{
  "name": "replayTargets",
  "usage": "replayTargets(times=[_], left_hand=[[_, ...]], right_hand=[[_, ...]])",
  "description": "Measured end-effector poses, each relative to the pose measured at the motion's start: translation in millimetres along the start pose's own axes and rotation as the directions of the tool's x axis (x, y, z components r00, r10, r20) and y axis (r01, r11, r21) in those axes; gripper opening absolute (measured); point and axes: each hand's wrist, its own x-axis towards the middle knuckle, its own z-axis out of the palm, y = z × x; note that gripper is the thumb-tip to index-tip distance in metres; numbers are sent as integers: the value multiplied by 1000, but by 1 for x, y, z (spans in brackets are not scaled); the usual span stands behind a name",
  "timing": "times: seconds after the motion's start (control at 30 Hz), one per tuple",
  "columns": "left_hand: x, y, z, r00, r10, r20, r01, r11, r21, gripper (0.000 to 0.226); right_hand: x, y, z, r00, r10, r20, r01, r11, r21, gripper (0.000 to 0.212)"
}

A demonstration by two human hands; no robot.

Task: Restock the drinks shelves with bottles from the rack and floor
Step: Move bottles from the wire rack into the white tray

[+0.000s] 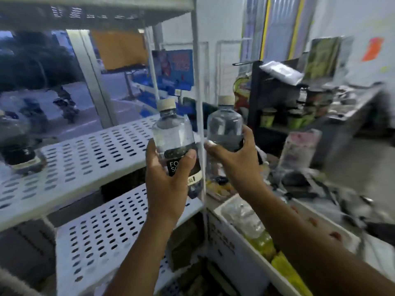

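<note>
My left hand (pixel 168 178) grips a clear water bottle (pixel 173 133) with a beige cap and black label, held upright at the right end of the middle perforated white shelf (pixel 85 159). My right hand (pixel 233 159) grips a second, similar bottle (pixel 224 124) just right of the shelf's white corner post (pixel 199 103). A third bottle (pixel 19 150) of the same kind stands at the far left of that shelf. The lower shelf (pixel 102 238) carries no bottles in view.
A white open box (pixel 222 212) with yellow and clear packaged bottles sits low on the right. Behind it is a cluttered counter (pixel 352 103) with cups and a dark rack. A top shelf (pixel 96 11) spans overhead. A window is behind the shelves.
</note>
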Motion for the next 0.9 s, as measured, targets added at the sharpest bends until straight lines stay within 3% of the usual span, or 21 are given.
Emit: replayTargets(times=[0.2,0.33,0.43,0.53,0.63,0.8,0.9], left_hand=[[-52,-20,120,951,-157,265,161,987,7,67],[-82,-50,176,828,-280,485,205,958,202,84],[-100,-82,200,723,-343,599,60,896,441,92],[-108,-117,217,612,-444,654,-168,735,657,98],[-118,-152,225,511,-546,664,-330,589,738,104],[-132,-187,234,387,-625,678,-327,595,734,99],[-140,-197,231,379,-577,723,-372,621,690,94]], right_hand=[[-30,2,-163,942,52,-332,-107,983,-147,67],[-63,21,-239,842,133,-522,-279,937,-211,74],[-89,45,-267,742,262,-617,-496,833,-244,83],[-105,73,-267,632,376,-678,-647,738,-194,101],[-114,99,-255,518,436,-736,-755,637,-155,96],[-116,132,-239,363,459,-811,-884,445,-144,96],[-111,140,-232,281,399,-873,-926,352,-137,90]])
